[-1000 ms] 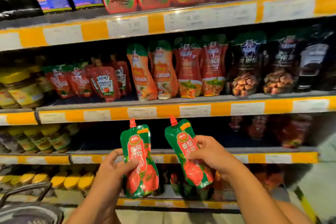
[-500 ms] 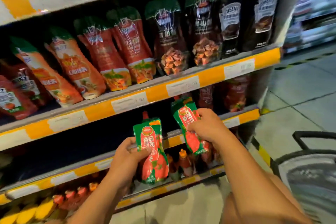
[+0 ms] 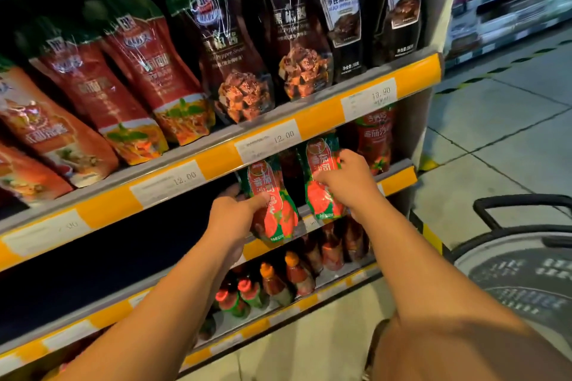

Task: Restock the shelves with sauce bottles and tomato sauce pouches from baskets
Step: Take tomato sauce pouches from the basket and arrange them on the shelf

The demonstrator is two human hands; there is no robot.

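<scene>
the left hand [image 3: 236, 210] grips one tomato sauce pouch [image 3: 272, 204] by its side, upright, at the front edge of the middle shelf [image 3: 399, 176]. the right hand [image 3: 346, 182] clasps a second pouch [image 3: 322, 182] just beside it, further right. sauce bottles [image 3: 272, 281] stand on the shelf below; a basket [image 3: 523, 260] sits at lower right.
</scene>
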